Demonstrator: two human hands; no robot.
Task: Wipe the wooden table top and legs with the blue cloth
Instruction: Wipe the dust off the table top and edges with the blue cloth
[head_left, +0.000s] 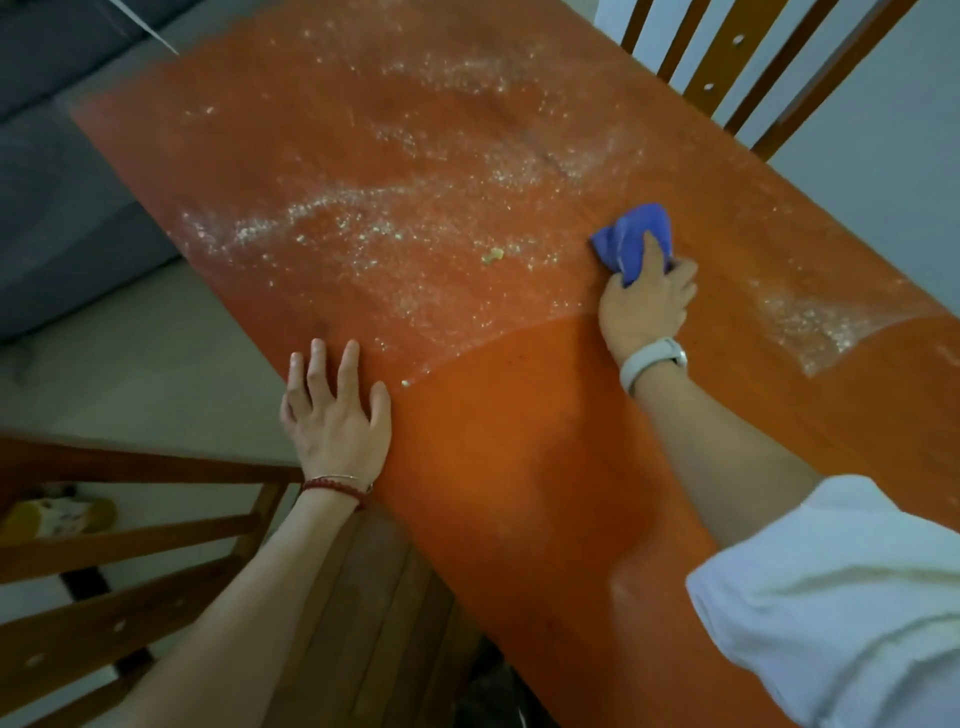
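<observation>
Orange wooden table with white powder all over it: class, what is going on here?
A person is wiping the orange wooden table top. The right hand grips a bunched blue cloth and presses it on the surface. The left hand rests flat, fingers spread, at the table's edge. The near part looks clean, while white powdery crumbs cover the middle and far part, with a smaller patch to the right of the cloth. The legs cannot be seen.

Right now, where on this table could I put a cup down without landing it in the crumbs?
The clean strip of table between the left hand and right forearm is bare. Beyond the right hand and blue cloth, white crumbs cover the middle and far end; another patch sits right.
</observation>
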